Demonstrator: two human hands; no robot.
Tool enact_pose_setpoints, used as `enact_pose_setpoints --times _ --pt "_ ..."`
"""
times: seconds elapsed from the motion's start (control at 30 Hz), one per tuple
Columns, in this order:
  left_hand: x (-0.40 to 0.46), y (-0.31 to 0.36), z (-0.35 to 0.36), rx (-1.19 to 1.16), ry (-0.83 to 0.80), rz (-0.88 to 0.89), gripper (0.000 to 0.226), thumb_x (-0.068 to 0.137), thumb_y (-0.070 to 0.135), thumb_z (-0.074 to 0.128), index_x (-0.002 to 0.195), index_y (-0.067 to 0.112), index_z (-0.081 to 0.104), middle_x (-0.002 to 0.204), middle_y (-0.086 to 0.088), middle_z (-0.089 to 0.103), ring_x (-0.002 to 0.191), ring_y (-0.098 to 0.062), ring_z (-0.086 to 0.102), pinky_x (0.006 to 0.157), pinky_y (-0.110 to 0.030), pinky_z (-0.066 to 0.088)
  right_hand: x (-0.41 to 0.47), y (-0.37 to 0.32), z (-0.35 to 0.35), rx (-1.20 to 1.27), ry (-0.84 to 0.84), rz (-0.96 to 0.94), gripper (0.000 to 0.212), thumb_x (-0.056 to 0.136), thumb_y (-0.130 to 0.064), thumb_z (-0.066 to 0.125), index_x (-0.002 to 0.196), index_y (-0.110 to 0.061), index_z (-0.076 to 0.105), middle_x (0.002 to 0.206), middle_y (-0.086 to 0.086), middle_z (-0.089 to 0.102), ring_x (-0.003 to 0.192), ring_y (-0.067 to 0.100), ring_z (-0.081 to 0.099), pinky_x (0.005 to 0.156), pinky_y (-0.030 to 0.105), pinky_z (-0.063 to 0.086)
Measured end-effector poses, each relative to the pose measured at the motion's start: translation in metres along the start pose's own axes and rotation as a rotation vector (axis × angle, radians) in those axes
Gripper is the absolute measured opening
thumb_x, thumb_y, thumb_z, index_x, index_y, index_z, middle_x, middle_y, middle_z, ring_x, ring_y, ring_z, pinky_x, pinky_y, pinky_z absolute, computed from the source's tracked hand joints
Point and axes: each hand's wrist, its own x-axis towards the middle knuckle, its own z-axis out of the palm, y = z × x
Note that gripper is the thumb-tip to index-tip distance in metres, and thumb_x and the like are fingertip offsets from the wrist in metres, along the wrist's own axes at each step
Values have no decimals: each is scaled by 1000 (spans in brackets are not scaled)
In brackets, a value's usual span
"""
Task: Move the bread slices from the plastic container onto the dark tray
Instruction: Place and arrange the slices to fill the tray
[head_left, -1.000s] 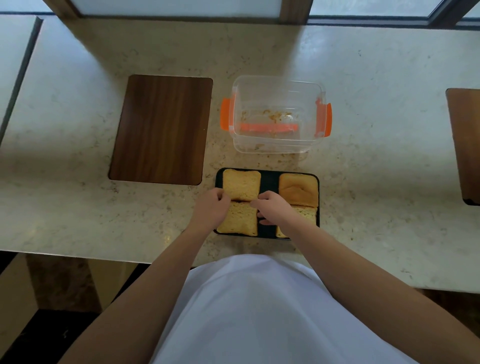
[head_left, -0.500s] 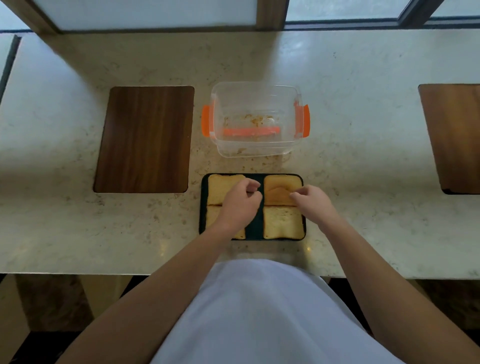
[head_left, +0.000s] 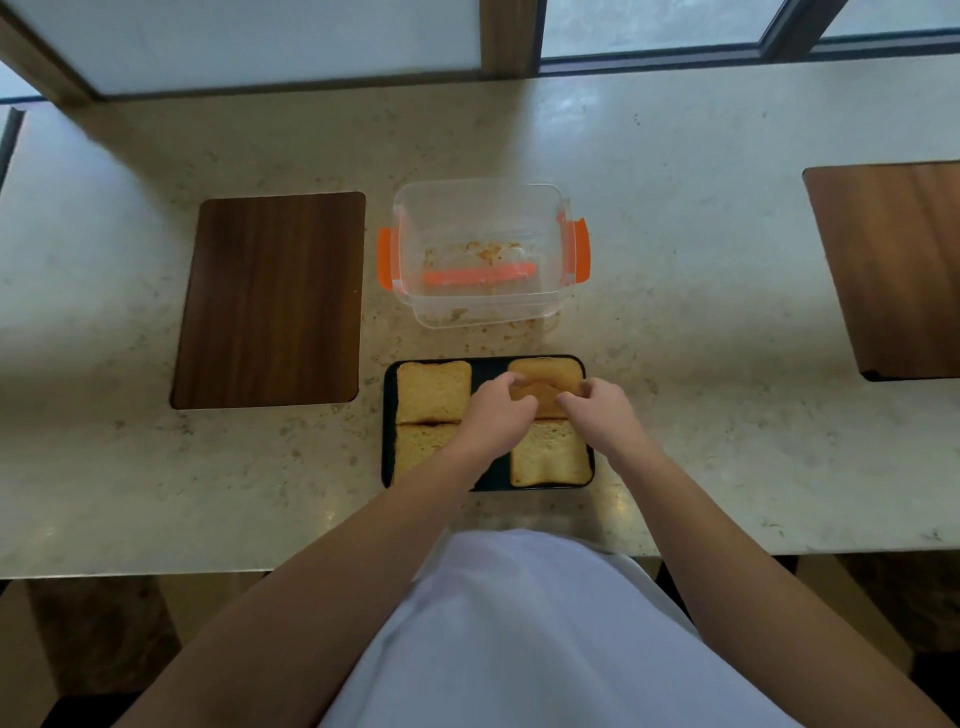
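Several bread slices lie on the dark tray (head_left: 387, 415) near the counter's front edge. The far-left slice (head_left: 434, 391) and the near-right slice (head_left: 549, 453) show well; the near-left slice (head_left: 415, 447) is partly under my left forearm. My left hand (head_left: 497, 415) and my right hand (head_left: 597, 410) both pinch the darker far-right slice (head_left: 545, 378), one at each side. The clear plastic container (head_left: 480, 254) with orange clips stands just beyond the tray and holds only crumbs.
A dark wooden board (head_left: 270, 299) lies left of the container. Another wooden board (head_left: 893, 265) lies at the right edge of view. Crumbs are scattered on the speckled stone counter (head_left: 701, 364) between container and tray. A window frame runs along the back.
Both hands have moved from the tray's left slices across to the far-right slice and now pinch it. The head camera has shifted, so the scene sits differently in view.
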Motion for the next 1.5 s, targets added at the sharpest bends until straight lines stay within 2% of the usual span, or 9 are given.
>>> enact_pose_setpoints --times 0.1,0.27,0.53,0.63,0.77,1.03,1.1,1.23,1.5 --pt "0 -2 0 -8 3 -11 50 94 23 50 144 20 47 143 -1 52 96 -3 54 74 -22 41 -1 1 -1 -20 -7 12 60 92 -30 54 145 -3 46 143 18 49 119 30 55 96 43 50" --pt "1 -4 1 -6 7 -17 47 94 22 51 141 18 50 141 -3 54 122 -17 52 89 -30 42 -5 2 -2 -17 -14 0 58 90 -29 55 142 -4 48 141 16 51 116 29 55 97 46 51" --pt "7 -5 2 -29 17 -59 45 94 25 51 139 18 51 132 -1 57 107 -13 52 81 -29 43 -4 0 -1 22 -29 22 64 90 -32 56 147 -8 42 146 13 47 126 29 51 103 49 48" --pt "8 -8 -1 3 18 -53 42 94 26 52 135 17 52 121 1 56 101 -13 53 71 -25 42 -1 0 2 51 -42 24 61 92 -33 57 146 -9 44 145 12 49 123 27 53 100 46 50" --pt "10 -11 -8 14 26 -68 39 94 26 53 131 16 53 118 2 55 105 -15 53 81 -30 43 2 -3 8 54 -56 -3 55 93 -33 57 142 -9 47 142 12 50 119 24 53 92 38 49" --pt "11 -13 -18 26 9 -100 37 94 30 51 128 17 54 119 0 56 109 -20 56 95 -42 52 3 -2 9 51 -66 -35 52 93 -32 57 139 -10 50 135 9 57 117 23 55 90 37 49" --pt "9 -15 -20 29 15 -94 34 93 29 51 125 18 55 118 0 57 107 -20 57 95 -44 53 1 4 5 62 -58 -37 49 93 -31 57 137 -11 52 129 6 60 111 20 57 89 37 50" --pt "-1 -28 -15 48 7 -79 29 93 31 52 120 21 55 108 6 58 99 -15 59 90 -43 55 -5 22 -1 77 -53 -18 46 93 -34 59 133 -12 53 110 -2 58 93 12 56 69 30 45" --pt "-15 -45 -4 80 -85 -109 36 89 38 52 120 20 55 100 3 63 92 -15 64 89 -45 57 -16 36 3 29 -75 -5 47 94 -39 60 132 -13 53 99 -6 57 83 6 54 64 29 43"
